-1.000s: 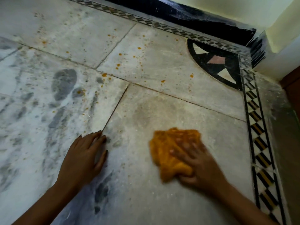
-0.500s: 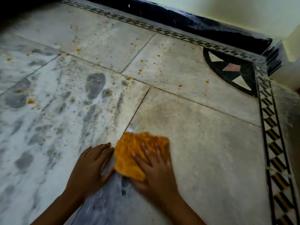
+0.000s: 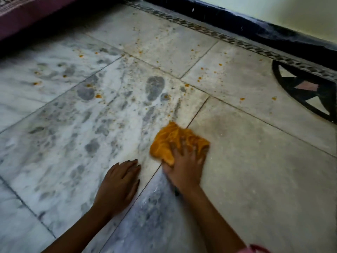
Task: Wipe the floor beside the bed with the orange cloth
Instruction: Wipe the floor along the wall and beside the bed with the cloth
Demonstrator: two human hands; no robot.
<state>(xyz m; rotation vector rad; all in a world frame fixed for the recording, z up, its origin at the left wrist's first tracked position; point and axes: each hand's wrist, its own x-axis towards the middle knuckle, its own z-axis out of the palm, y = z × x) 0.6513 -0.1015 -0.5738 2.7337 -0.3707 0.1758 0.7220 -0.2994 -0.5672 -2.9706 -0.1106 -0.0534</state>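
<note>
Head view, the only one on record: my right hand [image 3: 184,168] lies palm-down on the orange cloth [image 3: 175,141], fingers [image 3: 182,145] spread and pressing on the bunched fabric rather than clenched round it; the cloth sits crumpled on the floor [image 3: 255,161], straddling a tile joint, with most of it showing beyond my fingertips. My left hand [image 3: 118,185] rests flat on the floor just beside the right, apart from the cloth, fingers released and extended, grasping nothing. The marble tiles to the left of the cloth carry a whitish film broken by dark grey smudges, one of them footprint-shaped [image 3: 155,87]; the tile to the right of the cloth appears duller and more even. Small orange specks [image 3: 98,96] are scattered over the tiles beyond the cloth. The bed [image 3: 23,13], covered in purple fabric, occupies the top left corner, well apart from the cloth. A dark skirting [image 3: 273,36] runs along the far wall, with a patterned border strip [image 3: 209,31] at its foot and a black inlaid quarter-circle motif [image 3: 308,88] at far right. No containers appear in this view. A pink sleeve edge [image 3: 255,250] shows at my right forearm.
</note>
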